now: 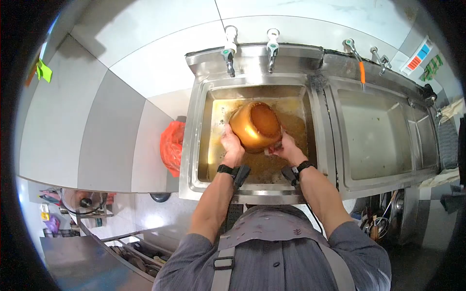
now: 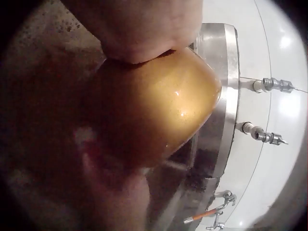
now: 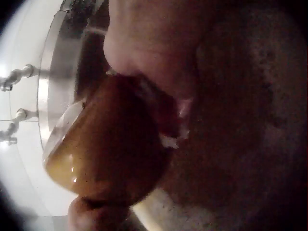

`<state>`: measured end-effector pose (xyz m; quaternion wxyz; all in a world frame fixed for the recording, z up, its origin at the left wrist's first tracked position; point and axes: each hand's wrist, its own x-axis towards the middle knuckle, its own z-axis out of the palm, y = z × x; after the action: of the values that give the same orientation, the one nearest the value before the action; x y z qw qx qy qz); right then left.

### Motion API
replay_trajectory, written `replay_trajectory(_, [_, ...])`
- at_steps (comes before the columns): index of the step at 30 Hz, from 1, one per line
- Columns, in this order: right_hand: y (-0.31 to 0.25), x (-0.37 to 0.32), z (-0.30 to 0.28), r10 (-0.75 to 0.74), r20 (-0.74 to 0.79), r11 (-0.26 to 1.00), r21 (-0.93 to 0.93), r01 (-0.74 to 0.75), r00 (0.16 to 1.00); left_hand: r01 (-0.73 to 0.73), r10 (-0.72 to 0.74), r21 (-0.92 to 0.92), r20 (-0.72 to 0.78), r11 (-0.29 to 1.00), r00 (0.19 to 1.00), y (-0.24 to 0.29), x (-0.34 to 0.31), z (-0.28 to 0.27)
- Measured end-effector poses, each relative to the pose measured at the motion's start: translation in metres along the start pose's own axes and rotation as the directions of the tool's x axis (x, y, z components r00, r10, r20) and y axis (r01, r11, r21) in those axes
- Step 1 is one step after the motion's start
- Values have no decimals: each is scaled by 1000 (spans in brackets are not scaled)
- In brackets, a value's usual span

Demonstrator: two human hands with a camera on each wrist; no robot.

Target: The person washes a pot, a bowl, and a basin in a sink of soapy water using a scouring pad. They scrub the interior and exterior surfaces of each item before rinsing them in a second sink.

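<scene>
A grey shirt is nearest, cut off at the near edge. The left hand and right hand grip a gold pot, some fingers hidden under it. A pale scrap by the right fingers is too blurry to name. The pot sits between the 2 hands, above the sink floor. Its round brown end tips up and far right; its long axis is hard to tell.

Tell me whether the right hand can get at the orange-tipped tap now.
Probably not without letting go: the right hand holds the golden pot, though nothing seems to block the way to the orange-tipped tap.
</scene>
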<state>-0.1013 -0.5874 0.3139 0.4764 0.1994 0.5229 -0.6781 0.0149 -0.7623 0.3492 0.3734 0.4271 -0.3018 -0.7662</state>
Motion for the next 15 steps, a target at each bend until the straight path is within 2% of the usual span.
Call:
replay_trajectory(2, [9, -1, 9, -61, 12, 978, 201, 57, 998, 21, -21, 19, 4, 1000, 1000, 0, -4, 5])
replay_trajectory(3, [12, -2, 13, -60, -21, 964, 259, 64, 998, 22, -19, -35, 88, 999, 996, -1, -6, 10])
replay_trajectory(4, [14, -6, 16, -64, -22, 964, 257, 68, 998, 27, -11, -91, 172, 995, 985, -2, -8, 15])
replay_trajectory(6, [16, -15, 22, -136, -37, 977, 163, 141, 990, 44, -25, -115, 165, 992, 986, -4, -14, 23])
replay_trajectory(8, [22, -26, 37, -180, -98, 972, 135, 192, 979, 16, 13, -85, 323, 996, 946, -11, -19, 26])
replay_trajectory(9, [28, -30, 44, -358, -136, 933, -17, 359, 924, 20, 4, -69, 342, 997, 940, -14, -25, 30])
replay_trajectory(10, [34, -35, 51, -527, -144, 847, -171, 503, 838, 22, 3, -70, 345, 997, 939, -13, -35, 35])
replay_trajectory(11, [25, -69, 61, -610, -68, 773, -269, 574, 789, 85, -36, -113, 379, 990, 925, -12, -42, 39])
replay_trajectory(12, [29, -67, 64, -612, -71, 773, -266, 576, 788, 150, -76, -151, 412, 977, 908, -11, -49, 43])
replay_trajectory(13, [31, -71, 69, -793, 28, 514, -505, 693, 609, 123, -81, -77, 410, 989, 909, -14, -47, 45])
replay_trajectory(14, [31, -75, 73, -894, 188, 183, -677, 713, 408, 124, -82, -76, 414, 989, 906, -16, -46, 45])
replay_trajectory(15, [36, -85, 70, -834, 272, 230, -619, 751, 480, 162, -168, 50, 420, 986, 892, -16, -46, 43])
